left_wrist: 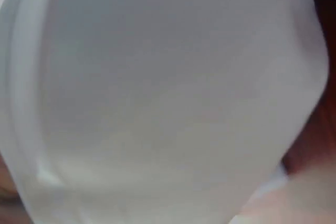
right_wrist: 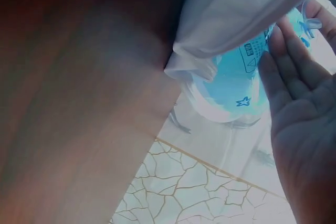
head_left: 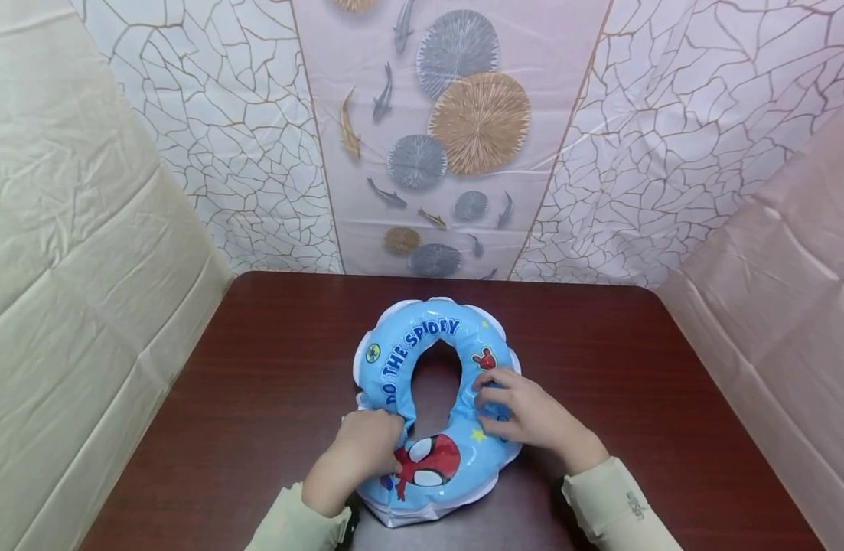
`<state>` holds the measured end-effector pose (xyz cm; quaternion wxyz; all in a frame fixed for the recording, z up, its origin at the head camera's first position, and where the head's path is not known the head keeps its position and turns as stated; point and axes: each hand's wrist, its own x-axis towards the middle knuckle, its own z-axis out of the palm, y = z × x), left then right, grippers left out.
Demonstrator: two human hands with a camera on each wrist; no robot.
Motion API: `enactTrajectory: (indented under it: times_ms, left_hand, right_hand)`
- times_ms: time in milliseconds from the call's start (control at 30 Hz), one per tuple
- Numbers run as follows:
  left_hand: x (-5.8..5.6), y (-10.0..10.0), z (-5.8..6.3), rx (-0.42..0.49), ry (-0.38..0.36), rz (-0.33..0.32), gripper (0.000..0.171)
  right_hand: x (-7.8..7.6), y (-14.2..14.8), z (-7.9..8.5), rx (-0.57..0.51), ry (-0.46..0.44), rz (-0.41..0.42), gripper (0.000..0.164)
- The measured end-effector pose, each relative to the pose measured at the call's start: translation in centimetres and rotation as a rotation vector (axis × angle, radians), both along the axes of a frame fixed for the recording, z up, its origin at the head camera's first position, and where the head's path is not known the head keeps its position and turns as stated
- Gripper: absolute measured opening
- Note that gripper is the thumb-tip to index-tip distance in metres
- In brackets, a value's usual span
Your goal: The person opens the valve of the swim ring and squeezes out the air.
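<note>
A blue inflatable swim ring (head_left: pixel 438 310), with a red masked cartoon head and lettering, lies on the table with its oval hole toward the middle. At its lower left, my left hand (head_left: pixel 368 442) grips the ring, fingers curled over the inner edge and fingertips hidden. My right hand (head_left: pixel 532 413) touches the ring's right side with spread, slightly bent fingers. In the right wrist view, the fingers reach along the ring's printed underside (right_wrist: pixel 231 72), and a clear valve (right_wrist: pixel 313 23) shows near the thumb. A blurred whitish surface (left_wrist: pixel 168 87) fills most of the left wrist view.
The ring rests on a dark reddish-brown table (head_left: pixel 270 367) with rounded far corners. Behind it hangs a patterned cloth (head_left: pixel 256 153) with fish and round motifs. Pale fabric walls (head_left: pixel 84 229) stand along both sides.
</note>
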<state>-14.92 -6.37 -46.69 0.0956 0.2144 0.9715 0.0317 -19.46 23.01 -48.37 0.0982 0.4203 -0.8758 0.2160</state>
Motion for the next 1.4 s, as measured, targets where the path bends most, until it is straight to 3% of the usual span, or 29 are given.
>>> enactTrajectory:
  times_ms: [133, 300, 400, 500, 600, 667, 767, 900, 1100, 1400]
  left_hand:
    - [-0.1, -0.5, 0.5, 0.074, -0.026, -0.093, 0.032]
    - [-0.2, -1.4, 0.5, 0.128, 0.043, -0.084, 0.045]
    - [-0.2, -1.6, 0.4, 0.171, 0.092, -0.02, 0.076]
    - [-0.1, -1.7, 0.1, 0.276, 0.051, 0.11, 0.116]
    - [-0.1, -1.8, 0.0, 0.369, 0.0, 0.226, 0.133]
    - [-0.1, -1.9, 0.0, 0.399, 0.002, 0.263, 0.134]
    - [-0.4, -2.2, 0.0, 0.359, 0.095, 0.244, 0.125]
    - [-1.4, -2.8, -0.4, 0.274, 0.205, 0.158, 0.126]
    - [-2.7, -3.3, -1.7, 0.316, 0.079, 0.087, 0.152]
    - [-4.0, -3.5, -1.8, 0.303, -0.048, 0.037, 0.145]
  right_hand:
    - [-0.3, 0.2, 0.2, -0.006, -0.085, -0.021, 0.021]
    - [-0.5, 0.3, 0.1, 0.002, -0.179, -0.045, 0.022]
    - [-0.7, 0.4, -0.1, -0.004, -0.224, -0.052, 0.021]
    - [-0.9, 0.4, -0.2, -0.011, -0.27, -0.061, 0.021]
    - [-0.9, 0.3, -0.4, -0.01, -0.316, -0.074, 0.021]
    - [-1.0, 0.3, -0.5, -0.009, -0.336, -0.08, 0.02]
    - [-1.0, 0.2, -0.6, -0.006, -0.348, -0.086, 0.019]
    - [-1.1, 0.3, -0.9, -0.011, -0.362, -0.082, 0.017]
    - [-1.2, 0.2, -1.2, -0.023, -0.412, -0.087, 0.018]
    - [-1.5, 0.3, -1.3, -0.031, -0.431, -0.08, 0.016]
